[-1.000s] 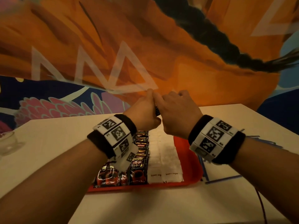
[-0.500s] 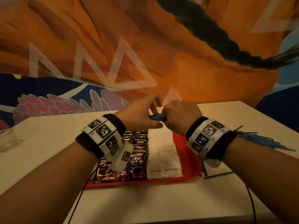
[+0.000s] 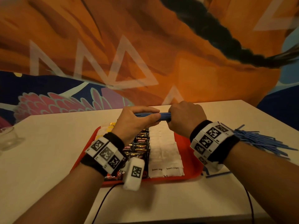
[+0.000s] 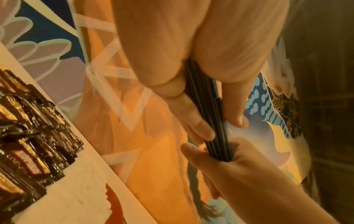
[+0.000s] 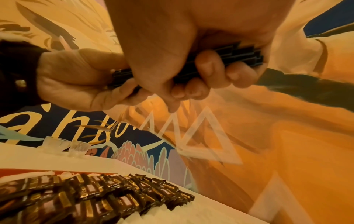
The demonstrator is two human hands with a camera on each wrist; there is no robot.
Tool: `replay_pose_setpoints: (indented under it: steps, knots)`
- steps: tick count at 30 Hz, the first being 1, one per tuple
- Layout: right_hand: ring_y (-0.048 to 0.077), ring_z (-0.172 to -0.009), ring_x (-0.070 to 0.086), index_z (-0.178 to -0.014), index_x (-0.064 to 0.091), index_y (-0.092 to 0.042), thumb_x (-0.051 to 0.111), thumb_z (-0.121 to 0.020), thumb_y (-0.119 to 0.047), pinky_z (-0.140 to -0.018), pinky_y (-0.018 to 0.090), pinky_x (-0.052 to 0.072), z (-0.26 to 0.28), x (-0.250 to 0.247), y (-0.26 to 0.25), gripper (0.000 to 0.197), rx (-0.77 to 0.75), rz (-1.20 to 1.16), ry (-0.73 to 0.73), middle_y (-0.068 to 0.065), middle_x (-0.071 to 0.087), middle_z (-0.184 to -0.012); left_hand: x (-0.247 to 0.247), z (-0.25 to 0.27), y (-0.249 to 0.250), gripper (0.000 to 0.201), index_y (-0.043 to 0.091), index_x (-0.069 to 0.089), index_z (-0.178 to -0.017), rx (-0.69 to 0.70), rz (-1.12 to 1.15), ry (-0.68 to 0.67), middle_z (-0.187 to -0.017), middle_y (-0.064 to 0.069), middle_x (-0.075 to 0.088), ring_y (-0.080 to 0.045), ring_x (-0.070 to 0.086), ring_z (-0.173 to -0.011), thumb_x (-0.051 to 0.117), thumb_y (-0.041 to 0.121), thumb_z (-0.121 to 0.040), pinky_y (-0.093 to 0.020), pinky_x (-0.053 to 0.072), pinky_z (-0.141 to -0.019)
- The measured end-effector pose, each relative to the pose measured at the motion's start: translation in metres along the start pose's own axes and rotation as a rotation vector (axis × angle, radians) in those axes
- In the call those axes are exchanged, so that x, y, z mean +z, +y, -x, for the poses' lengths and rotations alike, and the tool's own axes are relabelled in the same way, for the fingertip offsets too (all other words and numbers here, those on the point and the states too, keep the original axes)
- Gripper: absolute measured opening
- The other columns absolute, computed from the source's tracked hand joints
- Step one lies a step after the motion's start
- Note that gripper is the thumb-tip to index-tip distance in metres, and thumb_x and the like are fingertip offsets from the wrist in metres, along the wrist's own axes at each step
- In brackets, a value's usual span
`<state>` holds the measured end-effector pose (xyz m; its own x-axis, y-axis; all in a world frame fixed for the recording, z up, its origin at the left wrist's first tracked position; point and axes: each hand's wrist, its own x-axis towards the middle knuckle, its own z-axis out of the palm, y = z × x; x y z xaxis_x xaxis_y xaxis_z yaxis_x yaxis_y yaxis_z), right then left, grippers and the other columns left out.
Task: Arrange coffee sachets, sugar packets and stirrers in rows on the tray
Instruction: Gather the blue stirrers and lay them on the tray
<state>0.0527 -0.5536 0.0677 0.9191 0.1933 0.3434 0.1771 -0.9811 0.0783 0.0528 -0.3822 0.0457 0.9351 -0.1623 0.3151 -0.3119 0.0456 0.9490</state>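
Two kinds are lying in rows on the tray point(image 3: 194, 160): coffee sachets point(image 3: 140, 143) and sugar packets point(image 3: 163, 152). Both the left hand point(image 3: 134, 122) and right hand point(image 3: 186, 117) are clamping a stirrer bundle point(image 3: 161, 116); loose stirrers point(image 3: 262, 141) are waiting on the surface point(image 3: 48, 151).

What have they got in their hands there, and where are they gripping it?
A bundle of blue stirrers, held level above the red tray. The left hand grips one end of the bundle and the right hand grips the other.

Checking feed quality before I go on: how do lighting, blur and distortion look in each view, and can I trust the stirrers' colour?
Head view: warm dim light, wide-angle bending at the edges, stirrer bundle reads blue. Left wrist view: orange cast, left hand close and blurred, bundle looks nearly black. Right wrist view: right hand soft, coffee sachets smeared. Trust the head view for colour.
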Motion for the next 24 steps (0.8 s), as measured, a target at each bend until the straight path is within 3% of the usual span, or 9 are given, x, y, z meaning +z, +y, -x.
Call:
replay_pose_setpoints:
  steps: [6,9,13,16,18,21,24]
  knots:
    - [0.022,-0.071,0.044,-0.096,0.063,-0.025,0.052,-0.095,-0.05,-0.063,0.032,0.036,0.001,0.002,0.003,0.028,-0.031,-0.059,0.021,-0.003,0.043,-0.071,0.003,0.001,-0.001,0.021,0.005,0.077,-0.086,0.022,0.024,0.027,-0.093,-0.018,0.075,-0.033,0.073,-0.089,0.079,0.016,-0.068,-0.038,0.061,-0.081]
    - [0.02,-0.066,0.049,-0.081,0.056,-0.03,0.057,-0.089,-0.061,-0.058,0.029,0.037,0.003,0.0,0.009,0.032,-0.107,-0.148,0.047,-0.007,0.045,-0.066,-0.001,0.002,0.002,0.022,0.003,0.076,-0.086,0.011,0.053,0.024,-0.092,-0.016,0.075,-0.03,0.074,-0.088,0.077,0.015,-0.067,-0.032,0.061,-0.077]
    - [0.014,-0.064,0.053,-0.086,0.066,-0.027,0.066,-0.077,-0.067,-0.059,0.03,0.046,0.003,0.001,0.022,0.041,-0.194,-0.265,0.075,-0.008,0.057,-0.068,-0.006,0.003,0.005,0.026,-0.002,0.073,-0.09,-0.008,0.123,0.03,-0.093,-0.015,0.074,-0.026,0.074,-0.086,0.074,0.01,-0.067,-0.024,0.059,-0.071]
    - [0.004,-0.081,0.062,-0.095,0.067,-0.03,0.066,-0.067,-0.072,-0.074,0.026,0.052,0.003,-0.003,0.036,0.051,-0.169,-0.597,0.072,-0.013,0.067,-0.089,-0.011,0.002,0.007,0.025,-0.002,0.072,-0.09,-0.027,0.174,0.046,-0.089,-0.013,0.075,-0.024,0.074,-0.083,0.073,0.009,-0.068,-0.021,0.058,-0.069]
    - [0.002,-0.095,0.063,-0.1,0.066,-0.031,0.061,-0.073,-0.07,-0.086,0.026,0.053,0.001,-0.001,0.039,0.048,-0.095,-0.91,0.143,-0.015,0.067,-0.101,-0.013,0.0,0.008,0.024,-0.003,0.072,-0.09,-0.031,0.191,0.045,-0.086,-0.011,0.076,-0.023,0.074,-0.082,0.073,0.008,-0.069,-0.021,0.058,-0.069]
    - [0.015,-0.1,0.069,-0.098,0.069,-0.02,0.052,-0.09,-0.059,-0.094,0.042,0.054,-0.005,0.009,0.028,0.043,0.076,-1.39,0.212,-0.001,0.072,-0.106,-0.004,-0.001,0.008,0.02,-0.002,0.071,-0.088,-0.037,0.198,0.034,-0.082,-0.009,0.075,-0.02,0.074,-0.077,0.072,0.007,-0.07,-0.02,0.057,-0.066]
    - [0.024,-0.1,0.07,-0.094,0.07,-0.01,0.048,-0.1,-0.041,-0.097,0.045,0.053,-0.005,0.012,0.006,0.039,0.141,-1.652,0.176,0.012,0.073,-0.106,0.011,-0.002,0.007,0.011,0.004,0.074,-0.08,-0.03,0.17,0.034,-0.078,-0.006,0.074,-0.017,0.072,-0.074,0.074,0.011,-0.071,-0.021,0.057,-0.064]
